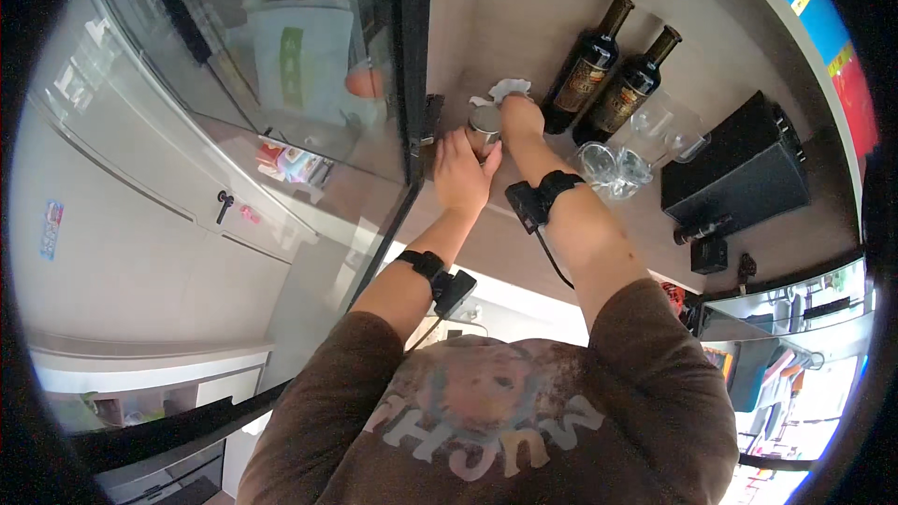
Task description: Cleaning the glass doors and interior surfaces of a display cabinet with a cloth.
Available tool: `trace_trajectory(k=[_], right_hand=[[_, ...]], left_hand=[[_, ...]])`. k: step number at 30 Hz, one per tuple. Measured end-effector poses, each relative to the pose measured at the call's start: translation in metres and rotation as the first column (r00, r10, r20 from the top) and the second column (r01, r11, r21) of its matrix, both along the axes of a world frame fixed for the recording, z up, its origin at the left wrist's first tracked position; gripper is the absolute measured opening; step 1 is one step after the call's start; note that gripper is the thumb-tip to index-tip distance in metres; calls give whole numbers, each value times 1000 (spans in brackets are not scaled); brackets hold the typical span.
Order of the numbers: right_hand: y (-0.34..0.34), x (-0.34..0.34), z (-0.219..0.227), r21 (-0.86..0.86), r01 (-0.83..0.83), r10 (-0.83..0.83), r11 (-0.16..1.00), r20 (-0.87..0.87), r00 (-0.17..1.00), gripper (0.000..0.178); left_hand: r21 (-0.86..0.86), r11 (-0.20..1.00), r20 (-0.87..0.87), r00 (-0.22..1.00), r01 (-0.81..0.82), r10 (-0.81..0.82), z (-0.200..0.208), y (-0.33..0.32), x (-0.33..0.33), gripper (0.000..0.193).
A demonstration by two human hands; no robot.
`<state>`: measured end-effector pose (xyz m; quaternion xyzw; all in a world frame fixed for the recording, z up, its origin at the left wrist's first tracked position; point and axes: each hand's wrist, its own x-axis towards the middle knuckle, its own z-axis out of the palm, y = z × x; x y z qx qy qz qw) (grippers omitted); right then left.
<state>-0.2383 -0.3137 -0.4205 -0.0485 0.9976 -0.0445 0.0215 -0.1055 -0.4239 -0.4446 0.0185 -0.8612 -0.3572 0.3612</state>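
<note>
Jar (pixel 485 121) upright near the shelf's (pixel 647 222) left end, directly ahead of my left hand (pixel 462 174), thumb and fingers part-open around it. Right hand (pixel 522 118) just right, at white tissue (pixel 510 88); fingers hidden, grip I can't tell.

I log the brightest light at lower right, background there washed near-white. Shelf interior (pixel 510 9) dimmer, shadows soft. Pale glare patches on the glossy door (pixel 122 224). Left hand (pixel 463 173) and right hand (pixel 522 118) fairly sharp. Straight edges bow toward a black rim; some grain.
</note>
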Motion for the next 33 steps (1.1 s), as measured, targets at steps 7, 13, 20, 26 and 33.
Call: trace_trajectory(k=[7,13,20,26,33], right_hand=[[7,-20,-8,-73,-98,85,993,-165,983,35],[-12,6,-31,-192,-390,339,901,-251,907,56],[-9,71,-18,-261,-585,541,768,-225,810,54],[-2,113,-23,-289,-730,684,620,-257,683,53],[34,145,-17,-451,-569,577,688,-135,805,46]], left_hand=[[121,987,-110,990,102,-89,-13,7,2,57],[201,930,-98,951,308,-294,-16,-9,65,53],[418,874,-57,968,247,-246,-38,-7,99,51],[534,815,-14,967,223,-255,-50,-6,106,50],[521,812,101,925,264,-365,-32,1,99,43]])
